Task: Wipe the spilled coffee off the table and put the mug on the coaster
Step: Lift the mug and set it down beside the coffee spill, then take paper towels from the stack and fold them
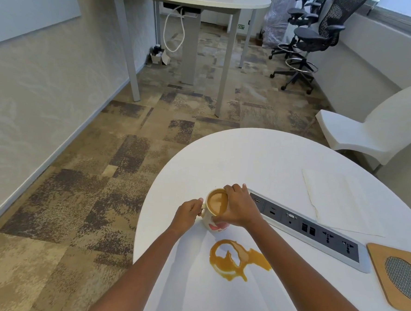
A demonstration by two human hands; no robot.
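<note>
Two hands gripped the heavy-looking, likely fragile, nearly full mug (217, 226) between them: left hand (187, 214) on its handle, right hand (239, 208) round its rim.

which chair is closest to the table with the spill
The white plastic chair, right beside the table at its far edge; the two black mesh office chairs stand farther back.

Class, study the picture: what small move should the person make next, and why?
Probably lift the white, coffee-filled mug level and carry it toward the square wooden mesh-centred coaster: the left hand grips its handle, the right hand wraps its side, and it is nearly full, beside the brown coffee puddle.
</note>
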